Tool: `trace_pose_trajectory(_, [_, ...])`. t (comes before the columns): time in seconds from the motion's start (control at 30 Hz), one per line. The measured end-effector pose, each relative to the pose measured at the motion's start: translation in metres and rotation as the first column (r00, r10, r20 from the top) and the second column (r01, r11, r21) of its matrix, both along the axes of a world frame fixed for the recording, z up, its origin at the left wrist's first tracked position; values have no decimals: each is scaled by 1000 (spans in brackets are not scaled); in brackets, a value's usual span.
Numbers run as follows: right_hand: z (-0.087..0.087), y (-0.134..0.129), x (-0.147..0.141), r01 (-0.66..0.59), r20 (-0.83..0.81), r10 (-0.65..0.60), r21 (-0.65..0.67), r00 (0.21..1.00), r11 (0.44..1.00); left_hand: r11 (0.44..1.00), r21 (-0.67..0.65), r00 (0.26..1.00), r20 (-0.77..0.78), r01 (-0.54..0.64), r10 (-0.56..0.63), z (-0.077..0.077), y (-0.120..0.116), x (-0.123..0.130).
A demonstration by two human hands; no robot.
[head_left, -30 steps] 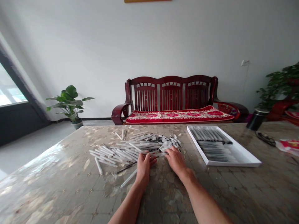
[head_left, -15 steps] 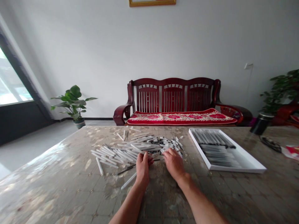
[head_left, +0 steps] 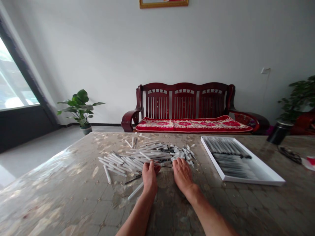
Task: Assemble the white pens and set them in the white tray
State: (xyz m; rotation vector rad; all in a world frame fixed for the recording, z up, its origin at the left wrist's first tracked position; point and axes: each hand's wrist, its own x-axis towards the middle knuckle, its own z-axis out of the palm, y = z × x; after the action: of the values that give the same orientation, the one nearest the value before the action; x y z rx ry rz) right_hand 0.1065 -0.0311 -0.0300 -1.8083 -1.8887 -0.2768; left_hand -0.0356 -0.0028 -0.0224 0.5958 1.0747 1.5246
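My left hand is closed at the near edge of a loose heap of white pen barrels. A thin dark rod, seemingly a pen refill, runs from its fingers toward my right hand. My right hand has its fingers curled and pressed together, with the tips by the other end of the rod; what they hold is hidden. Just beyond it lie small clear and white pen caps. Dark refills and a single barrel lie left of my left hand.
A white shallow box with rows of pens stands on the right of the patterned table. Farther right are a black cylinder and a dark cable. A wooden bench is behind the table.
My right hand has drawn slightly back from the caps, its fingers now lower beside the rod's end. My left hand stays almost in place. The view has shifted slightly left.
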Motion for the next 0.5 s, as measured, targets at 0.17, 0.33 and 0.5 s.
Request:
trace_pose_trajectory(0.17, [4,-2,15,7,-103,-5,22,995,1000,998,-59,993,120,-17,24,7,0,1])
trace_pose_trajectory(0.33, [6,-3,13,-102,-279,128,104,952,989,996,-91,972,234,-11,32,16,-4,1])
trace_pose_trajectory(0.5, [6,-6,11,-177,-336,217,145,917,973,995,-86,956,286,-41,64,20,-4,-1])
